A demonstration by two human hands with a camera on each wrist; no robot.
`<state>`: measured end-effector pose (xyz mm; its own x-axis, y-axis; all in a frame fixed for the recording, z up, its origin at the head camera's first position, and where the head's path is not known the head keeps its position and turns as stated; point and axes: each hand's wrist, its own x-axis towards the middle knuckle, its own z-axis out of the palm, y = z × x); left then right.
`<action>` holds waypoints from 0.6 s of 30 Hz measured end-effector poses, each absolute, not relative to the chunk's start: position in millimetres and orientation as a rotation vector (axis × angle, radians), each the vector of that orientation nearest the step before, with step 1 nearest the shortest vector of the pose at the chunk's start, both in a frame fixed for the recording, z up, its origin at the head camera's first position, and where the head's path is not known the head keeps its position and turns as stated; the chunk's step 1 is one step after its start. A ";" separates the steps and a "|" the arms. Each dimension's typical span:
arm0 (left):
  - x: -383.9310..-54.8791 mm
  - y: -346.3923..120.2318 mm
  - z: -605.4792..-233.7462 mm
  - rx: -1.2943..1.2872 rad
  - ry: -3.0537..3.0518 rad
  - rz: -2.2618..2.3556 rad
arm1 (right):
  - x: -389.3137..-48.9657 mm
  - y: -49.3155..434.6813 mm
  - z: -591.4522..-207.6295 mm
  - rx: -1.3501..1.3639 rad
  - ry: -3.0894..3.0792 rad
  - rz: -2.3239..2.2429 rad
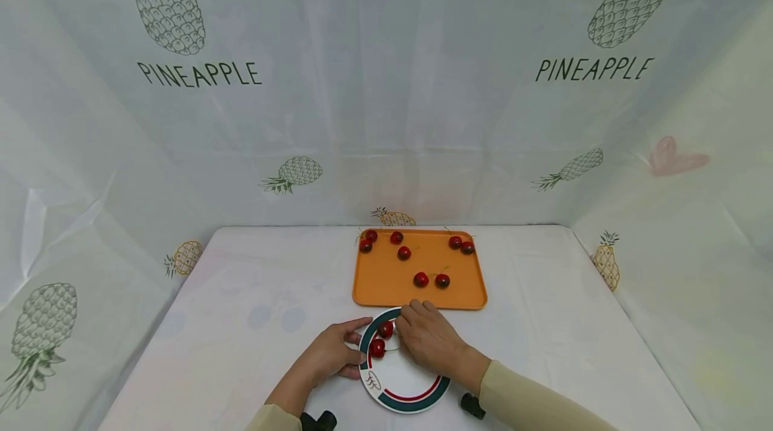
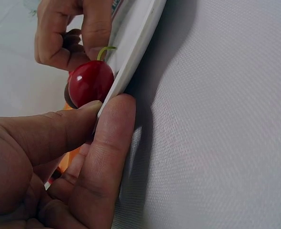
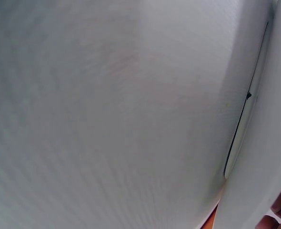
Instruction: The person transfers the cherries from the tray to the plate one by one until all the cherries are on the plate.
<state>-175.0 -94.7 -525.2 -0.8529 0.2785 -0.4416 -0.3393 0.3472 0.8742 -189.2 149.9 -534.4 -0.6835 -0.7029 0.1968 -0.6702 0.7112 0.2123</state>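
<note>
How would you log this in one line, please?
left hand: pinches round white teal-banded plate | right hand: over plate, grip unclear | round red cherries: on plate and rectangular orange tray

PINEAPPLE, printed twice
Dark capitals on the pale backdrop (image 1: 386, 102), at upper left and upper right of the head view; the plate's (image 1: 401, 379) lower-left script is illegible.

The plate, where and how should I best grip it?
The plate is likely best pinched at its thin rim, from the left, thumb on top and finger beneath, as the left hand does: the edge leaves room underneath. Keep the thumb shallow, since cherries sit just inside.
</note>
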 end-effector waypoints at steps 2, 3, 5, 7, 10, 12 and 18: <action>-174.7 -94.8 -525.5 -0.050 2.086 1.543 | -189.0 150.2 -534.2 1.087 -2.658 -0.172; -174.7 -94.8 -525.7 -0.050 2.085 1.545 | -188.8 150.7 -533.6 1.088 -2.659 -0.169; -174.8 -95.0 -525.7 -0.053 2.087 1.543 | -188.8 151.9 -532.0 1.088 -2.656 -0.159; -175.0 -95.0 -525.8 -0.055 2.091 1.541 | -189.6 154.4 -530.3 1.085 -2.652 -0.143; -175.2 -94.9 -525.5 -0.056 2.096 1.539 | -191.9 161.1 -526.0 1.060 -2.648 -0.105; -175.2 -95.0 -525.7 -0.055 2.097 1.538 | -194.5 167.5 -522.4 1.038 -2.636 -0.071; -175.3 -95.6 -527.7 -0.061 2.084 1.544 | -208.0 195.4 -509.7 0.951 -2.618 -0.069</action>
